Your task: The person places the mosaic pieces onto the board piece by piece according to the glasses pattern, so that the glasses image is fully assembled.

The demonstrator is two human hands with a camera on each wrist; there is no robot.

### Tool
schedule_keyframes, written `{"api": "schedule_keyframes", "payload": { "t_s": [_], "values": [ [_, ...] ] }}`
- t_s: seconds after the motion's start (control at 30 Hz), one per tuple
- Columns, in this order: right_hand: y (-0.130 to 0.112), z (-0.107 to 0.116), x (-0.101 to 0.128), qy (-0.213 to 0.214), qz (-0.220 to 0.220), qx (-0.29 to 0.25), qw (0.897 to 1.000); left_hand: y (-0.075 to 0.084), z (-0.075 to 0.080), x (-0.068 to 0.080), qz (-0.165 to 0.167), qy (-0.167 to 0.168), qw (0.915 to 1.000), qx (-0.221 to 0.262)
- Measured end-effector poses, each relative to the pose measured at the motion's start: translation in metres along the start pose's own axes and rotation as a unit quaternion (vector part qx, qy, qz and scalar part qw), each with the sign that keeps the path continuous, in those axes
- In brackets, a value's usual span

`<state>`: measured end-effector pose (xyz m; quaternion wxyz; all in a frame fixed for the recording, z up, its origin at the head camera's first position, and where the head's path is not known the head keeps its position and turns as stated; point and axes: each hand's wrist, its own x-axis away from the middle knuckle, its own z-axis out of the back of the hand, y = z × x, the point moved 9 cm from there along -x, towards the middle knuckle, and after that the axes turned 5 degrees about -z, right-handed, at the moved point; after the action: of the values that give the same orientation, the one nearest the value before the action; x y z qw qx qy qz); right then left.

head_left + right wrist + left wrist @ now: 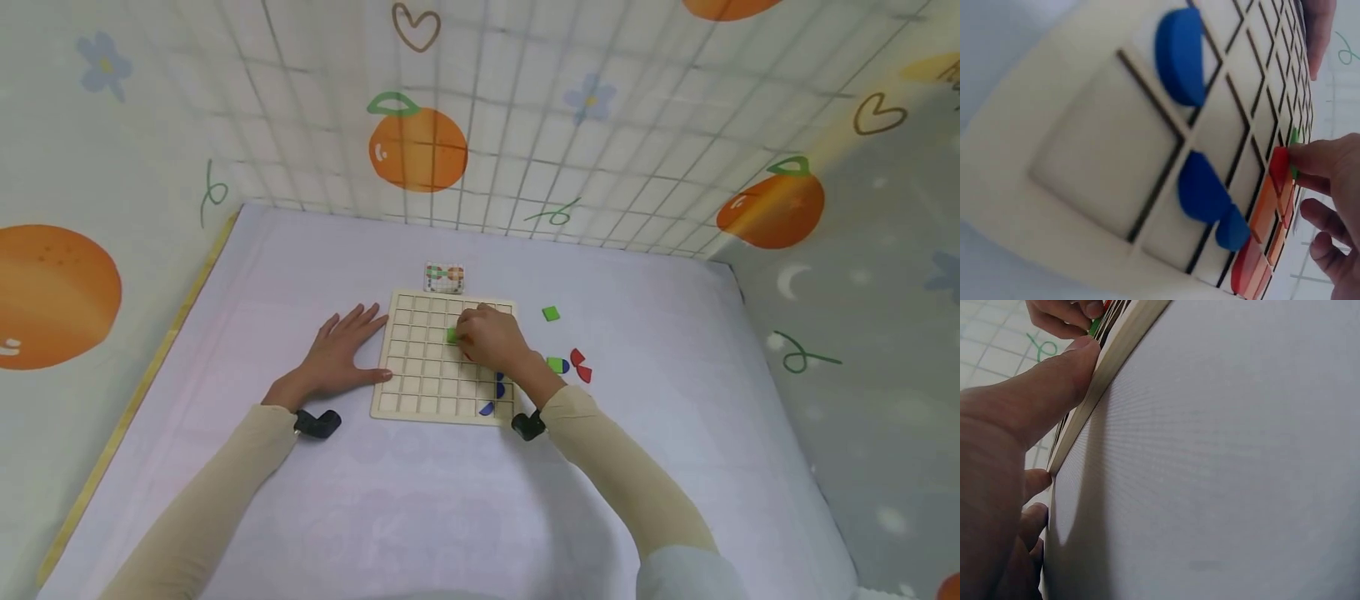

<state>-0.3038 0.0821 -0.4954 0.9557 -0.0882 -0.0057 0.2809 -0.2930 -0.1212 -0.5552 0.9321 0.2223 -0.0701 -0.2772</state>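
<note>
My right hand (pixel 492 337) is over the wooden grid board (pixel 420 406), its thumb and finger pinching a green square tile (pixel 452 335) at the board's surface. In the right wrist view, the green tile (pixel 1295 139) stands beside a red piece (pixel 1279 167) set in the grid, with orange pieces (pixel 1264 209) close by. Blue pieces (pixel 1180 57) sit in cells nearer the board's corner. My left hand (pixel 336 357) lies spread at the left of the board, its thumb on the board's edge. The right hand hides part of the grid in the head view.
A small pattern card (pixel 445 277) lies just behind the board. To the right on the white tabletop are a green square (pixel 551 313), another green square (pixel 555 365) with a blue piece against it, and red pieces (pixel 577 357). A printed curtain (pixel 525 150) rises behind the table.
</note>
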Motion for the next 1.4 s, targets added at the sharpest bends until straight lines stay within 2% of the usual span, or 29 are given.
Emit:
{"api": "schedule_keyframes", "payload": {
  "t_s": [0.13, 0.3, 0.4, 0.5, 0.6, 0.7, 0.77, 0.87, 0.97, 1.07, 1.13, 1.3, 1.4],
  "values": [
    [-0.003, 0.004, 0.001, 0.013, 0.006, 0.001, 1.000, 0.001, 0.001, 0.000, -0.001, 0.002, 1.0000, 0.003],
    [-0.003, 0.003, 0.001, 0.005, -0.013, -0.015, 1.000, 0.001, 0.001, 0.000, 0.001, -0.001, 1.0000, 0.002],
    [0.000, 0.003, 0.002, 0.002, -0.029, -0.007, 1.000, 0.002, 0.000, 0.000, 0.001, 0.002, 1.0000, 0.004],
    [0.010, 0.007, 0.003, 0.004, -0.051, -0.008, 0.999, 0.001, -0.001, -0.001, 0.000, 0.002, 1.0000, 0.003],
    [0.031, 0.016, 0.006, 0.023, -0.094, -0.024, 0.995, 0.001, -0.002, -0.001, -0.001, 0.001, 1.0000, -0.001],
    [0.067, 0.028, 0.014, 0.046, -0.171, -0.030, 0.984, 0.001, -0.002, -0.001, -0.001, 0.001, 1.0000, 0.001],
    [0.094, 0.032, 0.023, 0.050, -0.235, -0.020, 0.970, 0.001, -0.001, -0.001, -0.001, 0.002, 1.0000, 0.005],
    [0.130, 0.029, 0.039, 0.027, -0.315, 0.002, 0.949, 0.001, 0.001, 0.000, -0.001, 0.004, 1.0000, 0.007],
    [0.152, 0.022, 0.052, 0.011, -0.352, -0.018, 0.936, 0.001, 0.000, 0.000, -0.002, 0.003, 1.0000, 0.006],
    [0.160, 0.019, 0.057, 0.021, -0.357, -0.057, 0.932, 0.001, 0.000, 0.000, -0.002, 0.002, 1.0000, 0.006],
    [0.159, 0.020, 0.057, 0.029, -0.349, -0.059, 0.935, 0.002, 0.001, 0.000, -0.003, 0.002, 1.0000, 0.007],
    [0.146, 0.031, 0.041, 0.030, -0.308, 0.029, 0.951, 0.002, 0.001, 0.000, -0.005, 0.003, 0.9999, 0.009],
    [0.129, 0.042, 0.022, 0.033, -0.275, 0.043, 0.960, 0.001, 0.001, 0.000, -0.006, 0.004, 0.9999, 0.009]
  ]
}}
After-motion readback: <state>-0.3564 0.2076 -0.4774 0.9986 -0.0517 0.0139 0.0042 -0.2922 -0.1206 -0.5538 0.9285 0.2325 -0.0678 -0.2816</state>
